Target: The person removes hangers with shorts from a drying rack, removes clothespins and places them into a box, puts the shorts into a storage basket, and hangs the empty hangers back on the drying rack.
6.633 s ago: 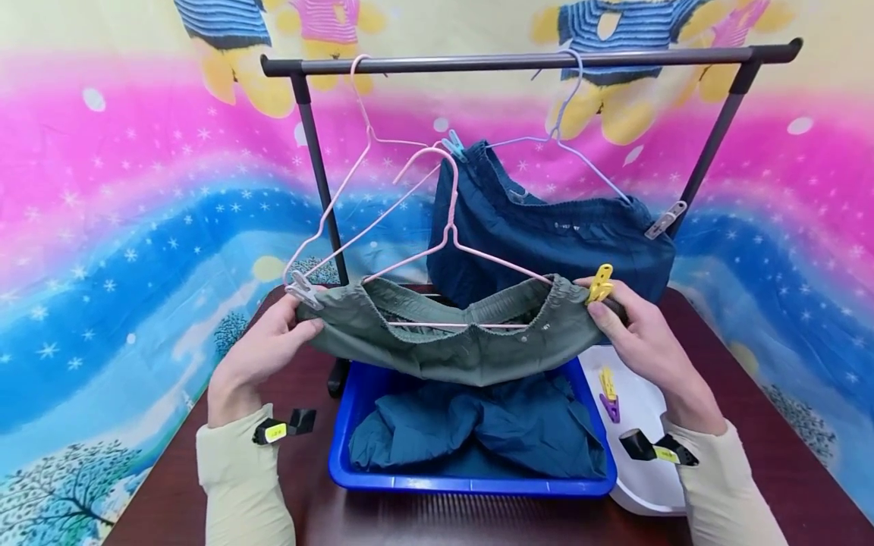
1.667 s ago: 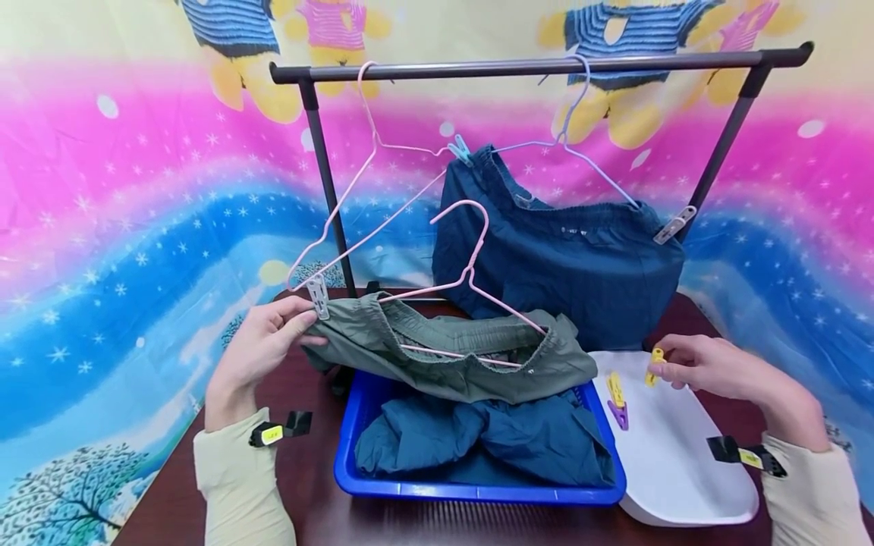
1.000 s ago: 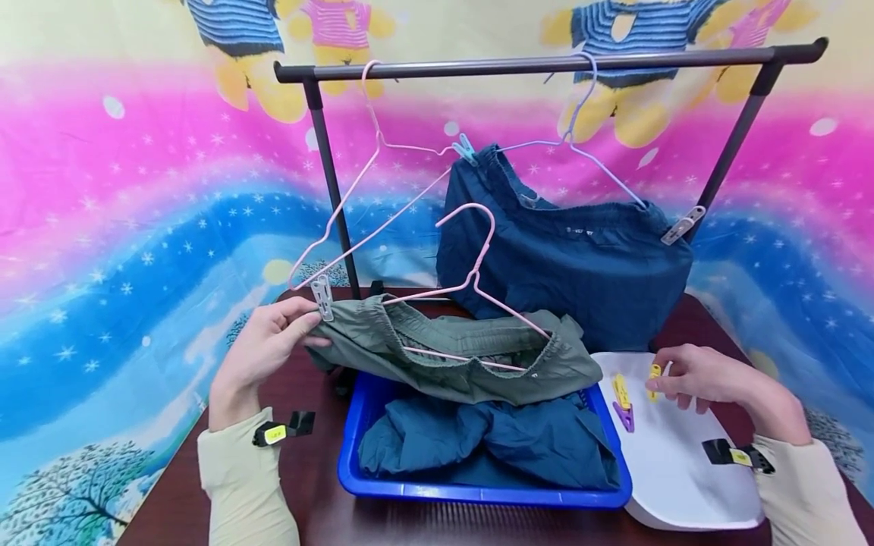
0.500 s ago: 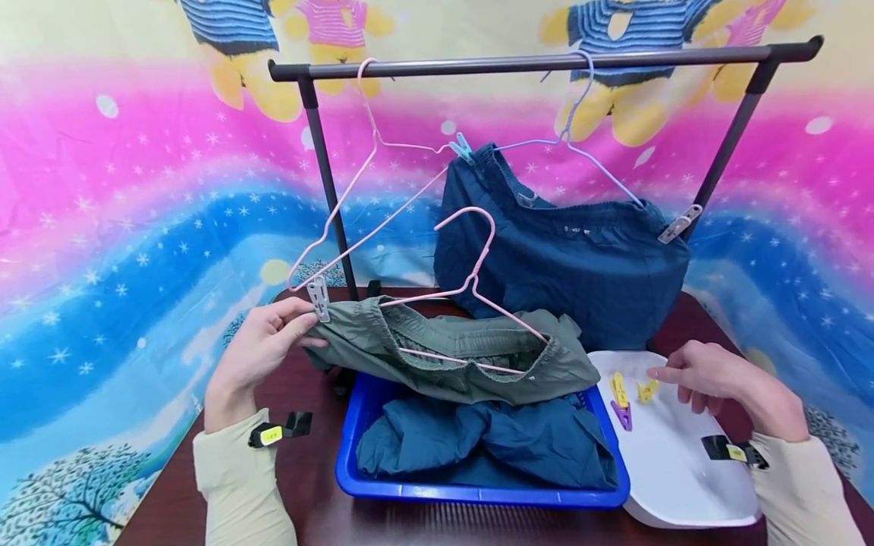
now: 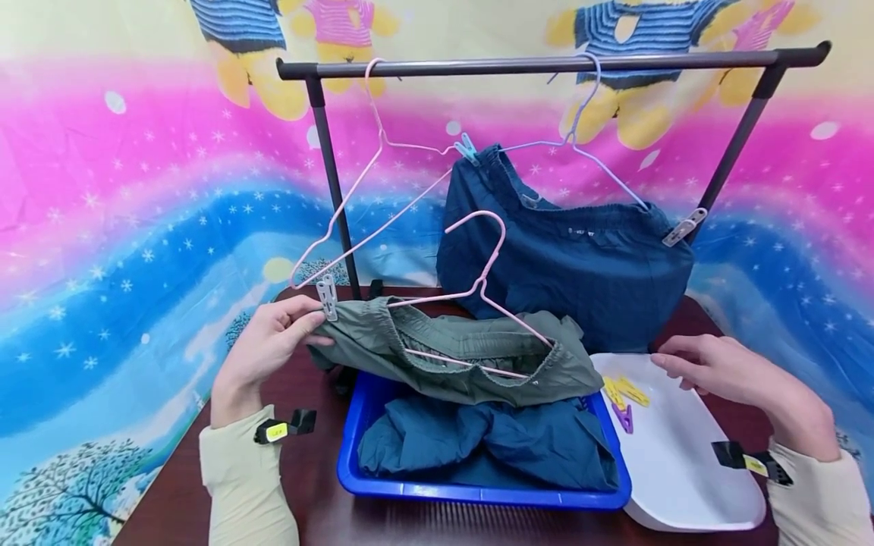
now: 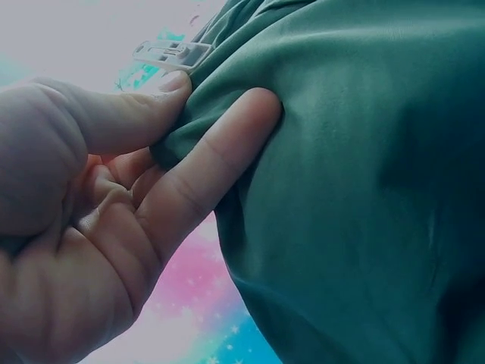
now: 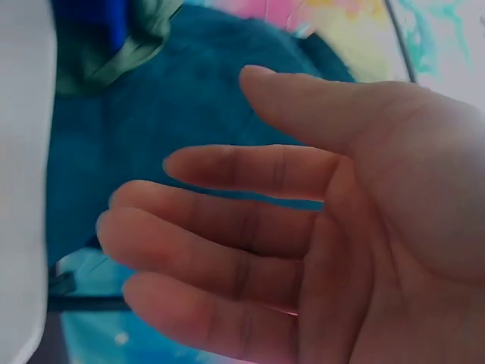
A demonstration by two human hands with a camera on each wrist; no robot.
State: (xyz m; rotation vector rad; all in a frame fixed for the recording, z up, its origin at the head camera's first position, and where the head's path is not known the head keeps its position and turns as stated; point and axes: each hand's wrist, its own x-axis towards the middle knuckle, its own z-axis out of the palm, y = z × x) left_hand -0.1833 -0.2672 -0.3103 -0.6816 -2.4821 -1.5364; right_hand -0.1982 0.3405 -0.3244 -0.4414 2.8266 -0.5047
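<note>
My left hand (image 5: pixel 273 341) pinches the waistband corner of green shorts (image 5: pixel 451 379) between thumb and fingers. Right beside the thumb, a clear clothespin (image 5: pixel 327 297) is clipped to that corner; the left wrist view also shows the clothespin (image 6: pixel 173 53) there. A pink hanger (image 5: pixel 483 284) runs through the waist of the shorts, its hook pointing up and off the rail. My right hand (image 5: pixel 724 371) hovers over the back of a white tray (image 5: pixel 696 470), holding nothing, fingers loosely extended in the right wrist view. Two yellow clothespins (image 5: pixel 631 391) and a purple clothespin (image 5: pixel 623 417) lie in the tray.
A blue basket (image 5: pixel 485 494) with dark blue clothing (image 5: pixel 478 440) stands below the shorts. Behind, a black rack (image 5: pixel 478 67) carries an empty pink hanger (image 5: pixel 378 136) and blue shorts (image 5: pixel 567 265) clipped on a blue hanger (image 5: pixel 572 136). The tabletop (image 5: pixel 307 470) is dark wood.
The right hand took the yellow clothespin off the shorts' right corner, carried it to the tray and let it go there. That side of the shorts sagged. The left hand kept its hold.
</note>
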